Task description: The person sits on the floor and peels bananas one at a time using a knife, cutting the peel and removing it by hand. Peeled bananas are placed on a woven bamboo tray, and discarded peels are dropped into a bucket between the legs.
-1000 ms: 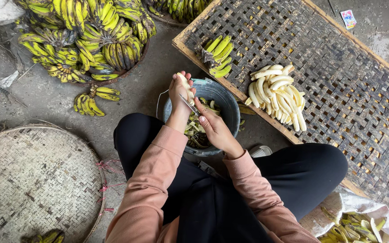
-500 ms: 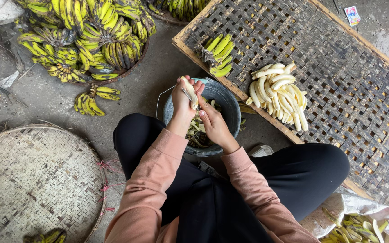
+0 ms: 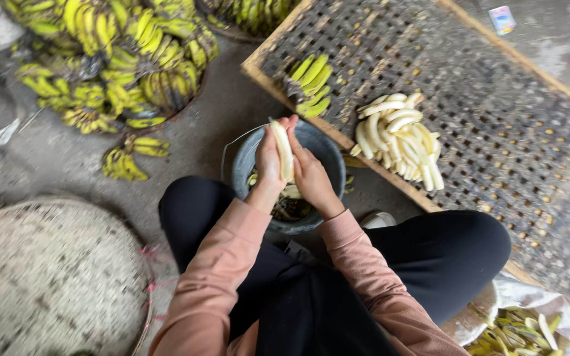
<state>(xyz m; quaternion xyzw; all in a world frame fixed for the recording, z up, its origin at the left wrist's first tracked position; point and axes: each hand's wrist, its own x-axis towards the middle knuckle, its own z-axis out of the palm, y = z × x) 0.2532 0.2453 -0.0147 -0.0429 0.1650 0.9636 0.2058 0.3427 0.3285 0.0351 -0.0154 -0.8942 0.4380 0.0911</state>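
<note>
Hands: left hand (image 3: pixel 268 158), right hand (image 3: pixel 311 173), both grips closed on one peeled banana (image 3: pixel 282 148) above one bucket (image 3: pixel 324 150)

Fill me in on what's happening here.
A person sitting low holds a peeled banana between the left hand and right hand, above a grey bucket that holds peel scraps. A pile of peeled bananas and a small green bunch lie on the woven drying rack. Unpeeled bunches are heaped on the ground beyond, and a round woven tray sits at the left.
</note>
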